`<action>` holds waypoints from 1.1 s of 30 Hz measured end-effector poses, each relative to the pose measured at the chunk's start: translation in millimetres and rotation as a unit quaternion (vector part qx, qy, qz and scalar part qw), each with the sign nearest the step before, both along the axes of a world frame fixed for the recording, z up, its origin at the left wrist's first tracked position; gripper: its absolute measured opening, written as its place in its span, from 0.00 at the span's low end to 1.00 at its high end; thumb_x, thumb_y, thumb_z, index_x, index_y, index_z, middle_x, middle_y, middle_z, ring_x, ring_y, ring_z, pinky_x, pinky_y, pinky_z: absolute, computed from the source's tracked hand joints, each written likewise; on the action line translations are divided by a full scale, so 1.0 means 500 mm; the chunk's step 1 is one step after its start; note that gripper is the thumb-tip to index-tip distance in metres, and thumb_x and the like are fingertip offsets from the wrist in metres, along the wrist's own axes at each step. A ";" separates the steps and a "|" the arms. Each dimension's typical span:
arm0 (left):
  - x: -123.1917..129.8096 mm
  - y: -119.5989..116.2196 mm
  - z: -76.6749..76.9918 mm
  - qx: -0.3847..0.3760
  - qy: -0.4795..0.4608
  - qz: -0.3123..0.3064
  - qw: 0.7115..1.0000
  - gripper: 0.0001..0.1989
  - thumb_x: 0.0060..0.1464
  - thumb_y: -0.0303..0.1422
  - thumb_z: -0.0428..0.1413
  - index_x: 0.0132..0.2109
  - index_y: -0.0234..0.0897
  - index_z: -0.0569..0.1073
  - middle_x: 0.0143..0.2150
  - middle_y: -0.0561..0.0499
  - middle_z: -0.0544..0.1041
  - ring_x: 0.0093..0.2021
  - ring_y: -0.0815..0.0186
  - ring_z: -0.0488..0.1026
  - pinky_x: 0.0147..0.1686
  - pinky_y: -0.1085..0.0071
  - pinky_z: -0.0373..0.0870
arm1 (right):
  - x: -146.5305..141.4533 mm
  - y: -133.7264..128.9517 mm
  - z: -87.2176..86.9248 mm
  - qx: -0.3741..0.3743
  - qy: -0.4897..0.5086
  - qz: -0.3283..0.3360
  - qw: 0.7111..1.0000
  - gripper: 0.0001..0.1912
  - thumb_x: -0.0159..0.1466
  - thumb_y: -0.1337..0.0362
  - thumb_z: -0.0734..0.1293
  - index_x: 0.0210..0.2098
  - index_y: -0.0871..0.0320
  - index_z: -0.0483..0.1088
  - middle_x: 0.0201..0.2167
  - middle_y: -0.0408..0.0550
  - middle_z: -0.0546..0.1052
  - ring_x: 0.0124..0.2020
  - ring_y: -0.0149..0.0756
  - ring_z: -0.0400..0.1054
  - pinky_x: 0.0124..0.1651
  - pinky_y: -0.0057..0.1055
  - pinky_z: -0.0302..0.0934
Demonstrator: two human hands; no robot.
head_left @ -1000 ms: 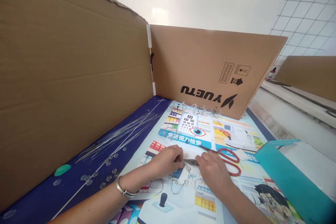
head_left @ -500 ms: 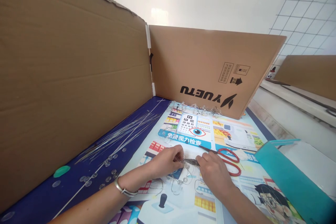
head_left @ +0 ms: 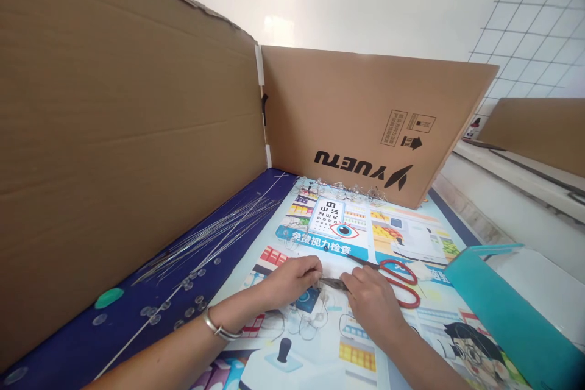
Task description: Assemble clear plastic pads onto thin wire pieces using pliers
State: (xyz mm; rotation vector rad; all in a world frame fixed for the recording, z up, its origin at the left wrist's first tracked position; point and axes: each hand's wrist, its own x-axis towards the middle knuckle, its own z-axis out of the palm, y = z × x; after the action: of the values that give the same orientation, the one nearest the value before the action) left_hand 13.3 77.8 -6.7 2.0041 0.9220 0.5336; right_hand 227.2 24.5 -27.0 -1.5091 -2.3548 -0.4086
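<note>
My right hand (head_left: 372, 294) is closed around a pair of pliers (head_left: 334, 284), whose pointed jaws reach left to the fingertips of my left hand. My left hand (head_left: 295, 282), with a silver bangle (head_left: 218, 326) on its wrist, pinches thin wire at the jaw tips; the held end is hidden by the fingers. Below the hands hangs or lies a tangle of bent wire with clear beads (head_left: 319, 318); I cannot tell which. Red-handled scissors (head_left: 402, 283) lie just beyond my right hand, blades pointing left.
Straight wires (head_left: 214, 231) and loose clear beads (head_left: 187, 283) lie on the blue surface at left, near a green blob (head_left: 109, 298). More wire pieces (head_left: 342, 189) line the back cardboard panel (head_left: 365, 109). Another cardboard panel (head_left: 128, 122) stands left. A teal case (head_left: 507, 317) is at right.
My left hand's fingers have closed and rolled slightly over the wire, and the wire tangle below has shifted a little. The pliers stay at my left fingertips.
</note>
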 end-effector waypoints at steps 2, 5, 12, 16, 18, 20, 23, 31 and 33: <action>0.000 -0.001 0.003 0.000 -0.001 -0.002 1.000 0.09 0.56 0.33 0.44 0.32 0.36 0.66 0.28 0.55 0.67 0.30 0.70 0.63 0.30 0.76 0.60 | 0.000 0.001 0.001 0.001 0.007 0.001 1.000 0.10 0.57 0.75 0.61 0.33 0.55 0.69 0.26 0.43 0.67 0.31 0.34 0.57 0.36 0.30 0.48; -0.001 -0.002 0.004 0.007 0.002 -0.003 1.000 0.10 0.57 0.33 0.43 0.32 0.36 0.66 0.28 0.55 0.66 0.30 0.70 0.63 0.30 0.76 0.60 | -0.002 0.002 0.002 0.002 0.014 0.006 1.000 0.10 0.57 0.75 0.61 0.34 0.55 0.69 0.26 0.43 0.67 0.31 0.33 0.57 0.36 0.30 0.48; 0.000 -0.001 -0.006 0.035 0.007 -0.013 0.999 0.12 0.59 0.34 0.42 0.31 0.36 0.64 0.29 0.55 0.66 0.30 0.70 0.62 0.31 0.76 0.60 | -0.007 0.002 -0.009 0.008 0.018 0.019 1.000 0.11 0.57 0.75 0.61 0.36 0.55 0.69 0.26 0.43 0.66 0.32 0.34 0.58 0.36 0.31 0.48; 0.001 -0.001 -0.009 0.045 0.017 -0.010 0.999 0.12 0.60 0.34 0.41 0.31 0.37 0.64 0.29 0.55 0.67 0.30 0.70 0.62 0.31 0.75 0.59 | -0.009 0.001 -0.010 0.019 0.016 0.023 0.999 0.12 0.59 0.75 0.59 0.38 0.55 0.69 0.26 0.44 0.66 0.32 0.34 0.57 0.36 0.32 0.48; 0.001 -0.001 -0.009 0.045 0.018 -0.010 0.999 0.13 0.60 0.35 0.41 0.31 0.37 0.64 0.29 0.55 0.67 0.29 0.70 0.62 0.31 0.75 0.59 | -0.010 0.001 -0.009 0.023 0.015 0.026 0.999 0.12 0.60 0.74 0.59 0.39 0.55 0.69 0.26 0.44 0.66 0.32 0.34 0.57 0.36 0.32 0.48; 0.002 0.000 -0.011 0.044 0.017 -0.011 0.999 0.13 0.60 0.35 0.41 0.31 0.37 0.64 0.29 0.55 0.67 0.29 0.69 0.62 0.31 0.75 0.59 | -0.011 0.000 -0.010 0.027 0.013 0.027 0.999 0.12 0.61 0.74 0.59 0.38 0.55 0.69 0.26 0.44 0.66 0.32 0.34 0.57 0.36 0.32 0.48; 0.003 0.000 -0.013 0.039 0.015 -0.013 0.999 0.14 0.60 0.36 0.41 0.30 0.36 0.64 0.29 0.55 0.67 0.30 0.69 0.62 0.31 0.75 0.59 | -0.012 -0.002 -0.011 0.032 0.010 0.027 0.999 0.11 0.61 0.74 0.59 0.38 0.55 0.69 0.26 0.44 0.66 0.31 0.34 0.57 0.36 0.32 0.48; 0.001 0.001 -0.007 0.026 0.010 -0.018 0.999 0.14 0.60 0.36 0.40 0.31 0.36 0.64 0.30 0.54 0.67 0.30 0.69 0.62 0.32 0.75 0.60 | -0.009 -0.002 -0.008 0.026 0.003 0.023 0.999 0.11 0.59 0.75 0.60 0.36 0.55 0.69 0.25 0.44 0.66 0.31 0.34 0.57 0.35 0.32 0.48; 0.001 0.001 -0.005 0.027 0.015 -0.016 0.999 0.14 0.60 0.37 0.40 0.31 0.36 0.64 0.30 0.54 0.68 0.30 0.69 0.62 0.32 0.75 0.60 | -0.009 -0.003 -0.006 0.021 0.002 0.021 1.000 0.10 0.59 0.75 0.60 0.34 0.55 0.69 0.25 0.44 0.66 0.31 0.34 0.57 0.35 0.31 0.48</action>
State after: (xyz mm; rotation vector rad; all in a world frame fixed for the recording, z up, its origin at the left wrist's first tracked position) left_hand 13.9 78.1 -9.1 2.0758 0.9014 0.5174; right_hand 222.9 23.1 -29.9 -1.4387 -2.3558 -0.4410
